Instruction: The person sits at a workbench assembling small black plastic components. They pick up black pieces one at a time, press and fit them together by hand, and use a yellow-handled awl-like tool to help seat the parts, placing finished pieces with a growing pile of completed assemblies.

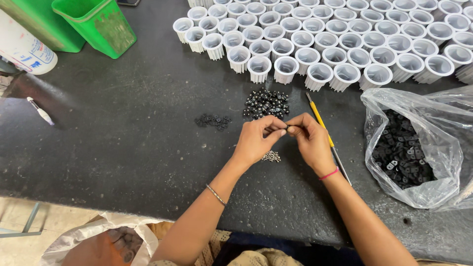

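A: Bins (96,22), green, are seen top left on the dark table (123,148), with a white container (22,49) beside them. A small white-handled tool (40,111) is laid below that, well apart from the hands.

B: Centre?

A: A small cluster of black parts (213,120) is spread left of the hands. A larger heap of black pieces (266,104) is piled just above the hands. A tiny pile of silver screws (271,156) is placed under the left hand (256,140).

B: Grip state?

A: Left hand fingertips are pressed together on a small dark part (287,128). The same part is pinched from the other side by the right hand (310,140). The part is held between both hands, above the table, just below the larger heap. Its exact shape cannot be told, too small.

B: Right side?

A: A yellow-handled screwdriver (320,120) is laid on the table, partly covered by the right hand. Rows of white ribbed cups (320,44) are packed along the top edge. A clear plastic bag (419,143) of black clips is set open at far right.
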Tool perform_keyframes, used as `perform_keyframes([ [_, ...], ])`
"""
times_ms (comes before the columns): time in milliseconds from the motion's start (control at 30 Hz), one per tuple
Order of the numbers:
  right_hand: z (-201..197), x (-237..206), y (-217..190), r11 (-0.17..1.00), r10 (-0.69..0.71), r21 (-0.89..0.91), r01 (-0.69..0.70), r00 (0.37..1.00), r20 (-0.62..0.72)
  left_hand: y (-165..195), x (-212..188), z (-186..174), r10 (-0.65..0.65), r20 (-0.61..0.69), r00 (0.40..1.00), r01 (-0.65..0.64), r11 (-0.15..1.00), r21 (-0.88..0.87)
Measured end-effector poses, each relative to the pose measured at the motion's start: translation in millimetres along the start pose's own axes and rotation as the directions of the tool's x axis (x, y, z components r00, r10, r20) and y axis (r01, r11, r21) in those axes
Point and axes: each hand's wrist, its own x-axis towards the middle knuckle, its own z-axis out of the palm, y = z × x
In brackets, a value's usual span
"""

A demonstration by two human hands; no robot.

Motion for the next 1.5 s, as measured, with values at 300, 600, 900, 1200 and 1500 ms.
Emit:
perform_keyframes([
  [300, 3.0, 6.5, 0.1, 0.972, 0.067, 0.222, -0.072, 0.997, 0.028, -2.6, 3.3, -3.1, -0.039, -0.036, 0.999, 0.037, 0.998, -0.049],
  [600, 28.6, 0.5, -31.4, 0.874, -0.327, -0.288, 0.392, 0.911, 0.250, -21.7, 16.0, -28.2, -0.021, -0.261, 0.965, -0.110, 0.871, -0.478],
  [900, 37.6, 2.1, -34.2, 0.795, -0.344, -0.378, 0.475, 0.865, 0.366, -12.6, 13.9, -25.4, -0.147, -0.219, 0.965, 0.021, 0.871, -0.491],
  [1200, 21.7, 0.9, -28.8, 0.934, -0.251, -0.238, 0.266, 0.963, 0.095, -21.4, 14.7, -20.7, -0.180, -0.181, 0.967, 0.089, 0.902, -0.423],
  [1500, 2.1, 11.3, -5.8, 0.947, 0.094, 0.313, -0.069, 0.993, -0.066, -25.6, 11.1, -2.7, -0.221, -0.111, 0.969, 0.172, 0.925, -0.340],
])
